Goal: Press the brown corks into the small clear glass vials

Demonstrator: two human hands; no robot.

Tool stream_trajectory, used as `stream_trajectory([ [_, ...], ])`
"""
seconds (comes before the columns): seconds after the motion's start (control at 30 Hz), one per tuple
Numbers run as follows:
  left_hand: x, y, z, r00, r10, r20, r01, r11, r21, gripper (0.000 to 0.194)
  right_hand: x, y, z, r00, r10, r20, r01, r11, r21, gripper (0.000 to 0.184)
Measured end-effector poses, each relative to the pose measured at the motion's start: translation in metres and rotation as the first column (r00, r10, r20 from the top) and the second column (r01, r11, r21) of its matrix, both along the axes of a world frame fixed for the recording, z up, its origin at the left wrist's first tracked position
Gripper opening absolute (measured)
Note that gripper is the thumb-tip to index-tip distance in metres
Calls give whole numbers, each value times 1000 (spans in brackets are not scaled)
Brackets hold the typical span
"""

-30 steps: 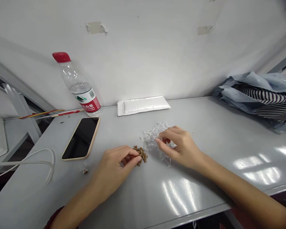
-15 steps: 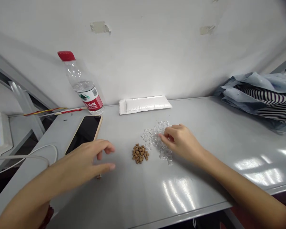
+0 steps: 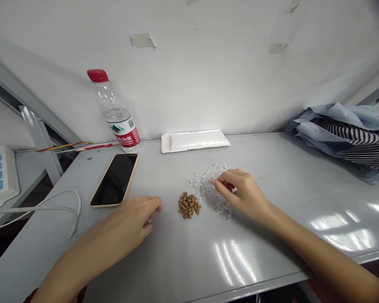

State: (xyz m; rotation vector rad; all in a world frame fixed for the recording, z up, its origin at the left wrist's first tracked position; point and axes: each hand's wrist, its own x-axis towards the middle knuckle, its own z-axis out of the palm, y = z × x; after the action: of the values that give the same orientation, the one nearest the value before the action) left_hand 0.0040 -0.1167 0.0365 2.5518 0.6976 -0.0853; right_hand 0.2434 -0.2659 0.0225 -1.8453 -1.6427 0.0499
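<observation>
Centrally, on grey tabletop [image 3: 287, 189]: brown pellets [image 3: 188, 205], heaped beside clear plastic pieces [image 3: 208, 183]. At the latter, right hand [image 3: 241, 189], narrowly pinched, contents impossible to tell; left of the heap, left hand [image 3: 135, 219], curled, grip indiscernible. Behind, bottle [image 3: 116, 109] with red-and-white label [image 3: 126, 132], faintly legible: "SPRING".

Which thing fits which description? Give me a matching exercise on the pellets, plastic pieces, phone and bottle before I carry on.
Things:
1. pellets
2. plastic pieces
3. phone
4. bottle

Descriptions:
A. lying flat, dark face up
B. brown, in a small heap
C. topped with a red cap
D. colourless, by the right hand

Right pairs: 1-B, 2-D, 3-A, 4-C
</observation>
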Motion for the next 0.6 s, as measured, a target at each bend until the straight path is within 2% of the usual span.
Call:
stream_trajectory([
  [0.07, 13, -9, 3, 983, -44, 177, 36, 998, 44, 22, -6, -2, -1, 994, 111, -7, -111, 993, 40, 27],
  [0.17, 27, -27, 3, 891, -74, 448, 48, 996, 70, 24, -20, -5, -3, 949, 313, -29, -311, 949, 55, 20],
  [0.27, 33, -40, -7, 800, -146, 582, 72, 986, 148, 23, -33, -9, -3, 895, 425, -137, -424, 905, 36, 21],
  [0.4, 34, -47, -20, 693, -259, 673, 58, 950, 306, 24, -42, -11, -2, 877, 382, -293, -394, 919, 20, 19],
  [0.5, 35, -50, -20, 628, -369, 686, 121, 916, 382, 32, -43, -11, 0, 868, 290, -404, -315, 949, 3, 24],
  [0.6, 38, -54, -18, 577, -420, 700, 159, 899, 408, 42, -42, -11, 2, 823, 245, -513, -304, 952, -34, 27],
])
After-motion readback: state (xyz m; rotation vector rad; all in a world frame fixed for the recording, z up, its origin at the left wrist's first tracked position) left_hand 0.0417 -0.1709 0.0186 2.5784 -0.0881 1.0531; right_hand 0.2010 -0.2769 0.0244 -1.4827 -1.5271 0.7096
